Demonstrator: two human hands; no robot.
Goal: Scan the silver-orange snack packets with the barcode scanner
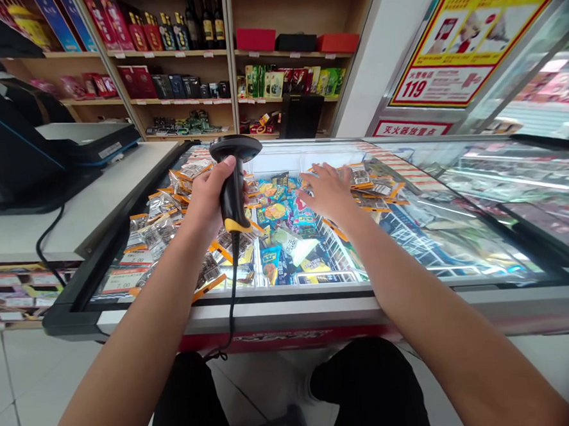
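Observation:
My left hand [206, 195] is wrapped round the handle of a black and yellow barcode scanner [233, 190], held upright above the freezer's glass top. Its cable [233, 280] hangs down over the front edge. Fingers spread, my right hand [328, 188] reaches over small clear packets with orange edges [374, 188] on the right; whether it touches them I cannot tell. More such packets [156, 211] lie heaped on the glass around my left hand. Between the hands, blue and yellow ice cream packs [275, 210] show inside the freezer.
The chest freezer [290, 308] spans the front, with my knees close below its edge. On the left stands a counter [35, 234] with a black checkout machine [5, 140]. Shelves [169, 53] of bottles and boxes line the back. A yellow and red poster [471, 34] is at the right.

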